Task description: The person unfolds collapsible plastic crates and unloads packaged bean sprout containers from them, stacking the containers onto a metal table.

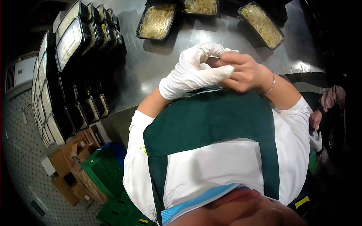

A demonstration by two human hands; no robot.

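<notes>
My left hand (194, 69), in a white glove, is curled in front of my green apron (211, 120), its thumb reaching toward my right hand. My right hand (241, 71) is bare, with a bracelet at the wrist; its bent fingers meet the gloved fingertips. Anything between the fingers is hidden. Beyond the hands, black trays of bean sprouts lie on the metal table (137, 81): one at the left (156, 22), one at the top middle (200, 6) and one tilted at the right (263, 26). Neither hand touches a tray.
Stacks of filled black trays (71, 43) rise at the table's left side. Below them are cardboard boxes (62, 162) and green crates (102, 171) on the floor. At the right edge another person's bare hand (315, 120) and white-gloved hand (316, 141) show.
</notes>
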